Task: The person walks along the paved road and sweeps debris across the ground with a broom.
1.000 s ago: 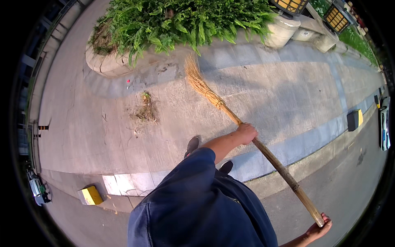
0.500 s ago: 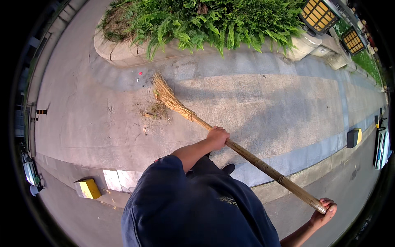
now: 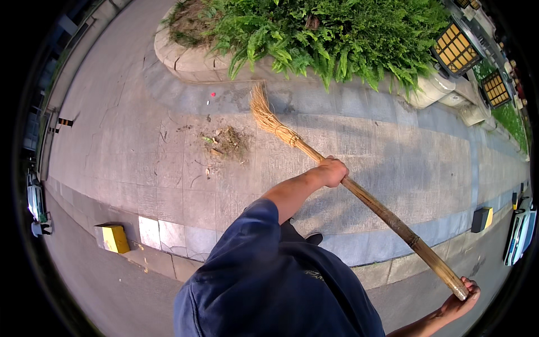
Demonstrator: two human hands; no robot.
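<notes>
Broom (image 3: 373, 205) — left hand (image 3: 333, 172) wrapped round it near the bristles (image 3: 270, 119), right hand (image 3: 457, 305) curled round its end — slants over pavement (image 3: 393, 140) beside partly heaped debris (image 3: 229, 141). Loose bits (image 3: 208, 172) and a red scrap (image 3: 213, 94) nearer the far edge lie ungathered.

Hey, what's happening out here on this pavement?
A person in a dark blue top is holding a long broom. The left hand grips the handle partway along, and the right hand holds its end. The bristles are to the right of a loose pile of debris, apart from it, near a planter of green ferns.
</notes>
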